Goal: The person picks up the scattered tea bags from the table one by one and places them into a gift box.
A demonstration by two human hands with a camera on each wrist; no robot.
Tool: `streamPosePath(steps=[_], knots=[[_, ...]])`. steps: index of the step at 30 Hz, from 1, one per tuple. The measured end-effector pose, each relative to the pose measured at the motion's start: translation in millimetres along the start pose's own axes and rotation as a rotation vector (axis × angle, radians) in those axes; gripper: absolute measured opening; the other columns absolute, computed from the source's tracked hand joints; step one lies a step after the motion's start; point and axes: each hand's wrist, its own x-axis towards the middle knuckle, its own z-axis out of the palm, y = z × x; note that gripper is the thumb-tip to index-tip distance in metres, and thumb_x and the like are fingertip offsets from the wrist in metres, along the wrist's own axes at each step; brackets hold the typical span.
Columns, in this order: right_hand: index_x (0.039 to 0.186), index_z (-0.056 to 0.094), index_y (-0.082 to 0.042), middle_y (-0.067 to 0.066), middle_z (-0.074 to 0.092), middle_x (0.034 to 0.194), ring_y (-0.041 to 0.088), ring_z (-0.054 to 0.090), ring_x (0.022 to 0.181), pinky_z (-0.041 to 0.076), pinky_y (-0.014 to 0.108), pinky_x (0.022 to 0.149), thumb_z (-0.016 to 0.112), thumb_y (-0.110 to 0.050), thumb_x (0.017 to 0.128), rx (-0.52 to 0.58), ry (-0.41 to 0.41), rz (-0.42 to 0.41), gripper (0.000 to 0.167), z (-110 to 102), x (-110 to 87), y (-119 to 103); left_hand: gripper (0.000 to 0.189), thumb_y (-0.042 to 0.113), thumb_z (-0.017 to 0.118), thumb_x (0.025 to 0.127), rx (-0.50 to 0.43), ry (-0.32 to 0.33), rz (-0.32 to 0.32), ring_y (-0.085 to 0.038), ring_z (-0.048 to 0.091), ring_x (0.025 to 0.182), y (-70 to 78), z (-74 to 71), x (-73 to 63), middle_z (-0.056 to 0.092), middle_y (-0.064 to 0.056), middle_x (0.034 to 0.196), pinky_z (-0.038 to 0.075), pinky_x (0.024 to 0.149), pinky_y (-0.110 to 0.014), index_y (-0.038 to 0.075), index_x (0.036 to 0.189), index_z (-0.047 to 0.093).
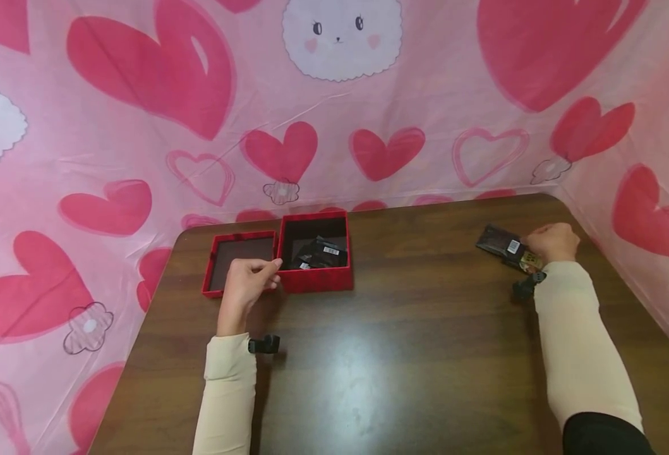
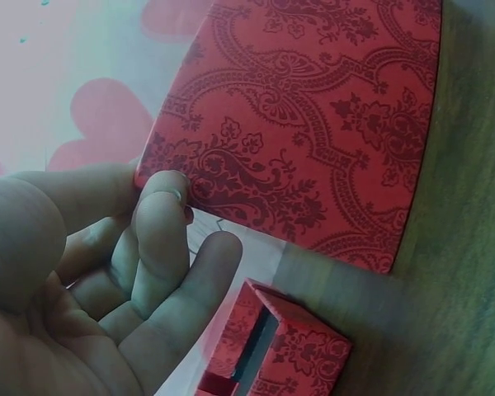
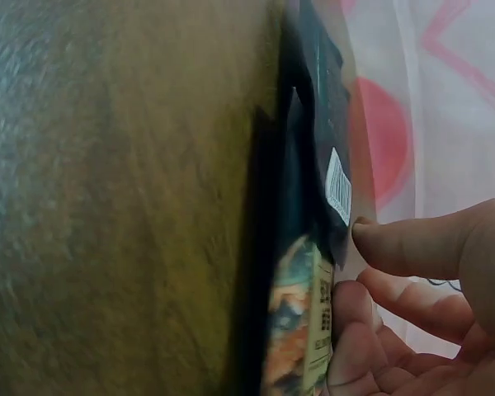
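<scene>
Table (image 1: 414,316), head view: a red box (image 1: 318,280) of black packets (image 1: 319,254) beside a red lid (image 1: 242,256); loose packets (image 1: 494,240) far right.
Box corner, left wrist view: left hand (image 2: 103,289) pinches it, thumb to finger.
Loose packets, right wrist view: right hand (image 3: 421,307) bends its fingers at their edge; grip unclear.

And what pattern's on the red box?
The red box has dark floral scrollwork, clearest in the left wrist view.

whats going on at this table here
A person's left grip pinches a corner of an open red box with black packets inside; its lid lies hollow side up to the left. The right grip is at loose packets on the table's right; whether it holds one is unclear.
</scene>
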Motion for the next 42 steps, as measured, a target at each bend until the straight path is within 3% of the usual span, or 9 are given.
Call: streamPosePath(steps=[5,10,19,25,33,37,42], knots=[[0.114,0.064,0.015,0.038,0.056,0.122,0.060,0.037,0.119,0.028,0.062,0.103,0.068,-0.026,0.092,-0.085,0.001,-0.081,0.047,1.0,4.1,0.5,0.035,0.030,0.077,0.092,-0.004,0.000,-0.004,-0.026,0.071,0.071,1.2,1.5,0.0,0.073,-0.012,0.077,0.055,0.072,-0.026,-0.003,0.104,0.077],[0.116,0.060,0.014,0.038,0.054,0.123,0.066,0.032,0.121,0.029,0.065,0.102,0.069,-0.022,0.090,-0.142,-0.049,-0.102,0.045,3.5,9.8,0.9,0.036,0.029,0.077,0.092,-0.023,0.001,-0.003,-0.023,0.071,0.068,2.2,2.5,-1.0,0.073,-0.012,0.077,0.054,0.072,-0.025,-0.005,0.106,0.076],[0.105,0.061,0.007,0.041,0.053,0.115,0.067,0.044,0.110,0.041,0.066,0.092,0.065,-0.024,0.093,-0.350,-0.131,-0.152,0.033,3.2,16.2,-1.6,0.035,0.029,0.076,0.093,0.004,0.007,-0.004,-0.036,0.072,0.077,0.8,2.1,-2.7,0.073,-0.012,0.078,0.055,0.075,-0.027,-0.004,0.107,0.076],[0.100,0.068,0.011,0.042,0.054,0.119,0.066,0.048,0.107,0.039,0.066,0.097,0.058,-0.020,0.095,-0.450,-0.194,-0.286,0.033,1.7,20.3,2.9,0.035,0.028,0.076,0.092,0.005,-0.003,-0.005,-0.033,0.072,0.076,3.1,1.1,-2.0,0.073,-0.012,0.078,0.055,0.071,-0.026,-0.003,0.106,0.077],[0.100,0.071,0.010,0.039,0.058,0.117,0.063,0.051,0.106,0.039,0.065,0.096,0.059,-0.020,0.094,-0.449,-0.207,-0.313,0.033,-2.3,20.7,2.6,0.033,0.026,0.076,0.093,-0.015,-0.003,-0.022,-0.038,0.071,0.079,4.7,0.6,-2.8,0.073,-0.012,0.077,0.054,0.070,-0.025,-0.004,0.105,0.077],[0.100,0.071,0.009,0.038,0.060,0.115,0.063,0.051,0.106,0.038,0.066,0.096,0.061,-0.019,0.094,-0.434,-0.186,-0.302,0.031,-4.2,19.9,4.6,0.031,0.023,0.075,0.093,-0.026,0.003,-0.009,-0.031,0.071,0.072,4.4,1.2,-3.1,0.072,-0.012,0.076,0.054,0.068,-0.024,-0.005,0.105,0.076],[0.098,0.069,0.010,0.040,0.058,0.115,0.064,0.049,0.106,0.038,0.065,0.097,0.055,-0.014,0.092,-0.361,-0.089,-0.264,0.028,-6.1,16.6,7.0,0.032,0.024,0.076,0.093,-0.031,0.017,0.008,-0.020,0.069,0.064,4.7,2.1,-2.6,0.072,-0.011,0.074,0.054,0.067,-0.024,-0.006,0.102,0.076]])
